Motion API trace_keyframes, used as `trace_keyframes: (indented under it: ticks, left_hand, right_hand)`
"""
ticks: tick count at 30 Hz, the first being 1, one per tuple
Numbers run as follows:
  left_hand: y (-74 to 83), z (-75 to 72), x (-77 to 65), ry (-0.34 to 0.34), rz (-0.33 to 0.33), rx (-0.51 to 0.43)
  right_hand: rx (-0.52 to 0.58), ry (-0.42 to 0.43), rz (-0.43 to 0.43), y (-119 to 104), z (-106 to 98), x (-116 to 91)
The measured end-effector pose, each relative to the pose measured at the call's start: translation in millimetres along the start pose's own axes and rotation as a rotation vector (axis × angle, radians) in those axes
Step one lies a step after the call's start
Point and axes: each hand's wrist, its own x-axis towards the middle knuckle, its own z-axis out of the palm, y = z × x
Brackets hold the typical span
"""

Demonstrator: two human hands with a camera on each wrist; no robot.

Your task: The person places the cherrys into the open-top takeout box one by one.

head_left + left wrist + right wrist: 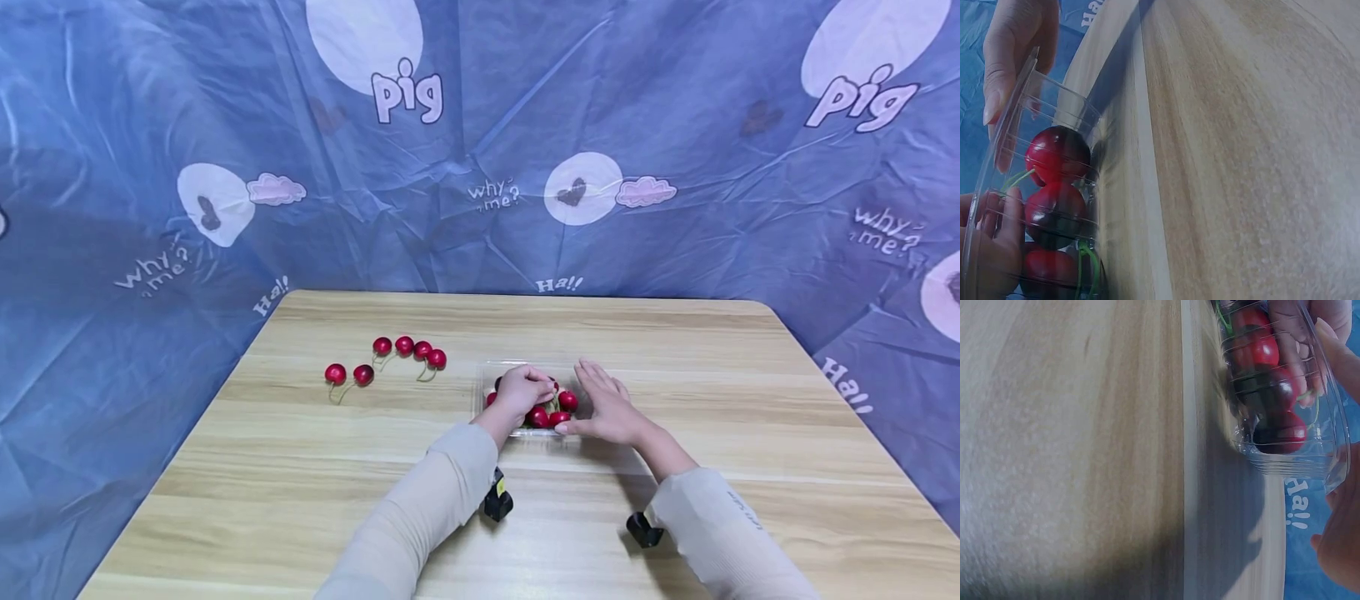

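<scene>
A clear plastic box (498, 364) on the table holds several dark red cherries (537, 417) with green stems. My left hand (521, 390) reaches over its left side, thumb and fingertips brought together inside, pinching a cherry by its green stem (1017, 180). That hand covers part of the fruit in the head view. Along the box's right end lies my right hand (606, 408), fingers extended towards the back and thumb near the front rim. Through the box wall, the right wrist view shows the left fingers (1294, 353) just above the cherries.
Left of the box, a pair of cherries (363, 375) lies on the wooden table (247, 467), with a further group of cherries (405, 346) behind it. A blue printed cloth (480, 242) hangs around the table's back and sides. Black wrist devices (498, 497) sit under both sleeves.
</scene>
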Motion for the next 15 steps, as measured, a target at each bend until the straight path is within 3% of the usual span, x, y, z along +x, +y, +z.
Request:
trace_keyframes:
  ticks: [8, 9, 15]
  left_hand:
    - [1.1, 0.1, 1.7, 0.010, -0.022, 0.129]
    - [-13.4, -1.7, 14.3, -0.005, 0.026, 0.132]
    - [-12.1, -0.4, 13.2, 0.012, 0.039, 0.231]
  right_hand:
    - [0.011, 0.002, 0.006, -1.5, 0.5, 0.2]
    - [0.013, 0.001, 0.007, -2.1, 0.6, 0.2]
    - [0.012, 0.000, 0.008, -3.9, 0.1, -0.9]
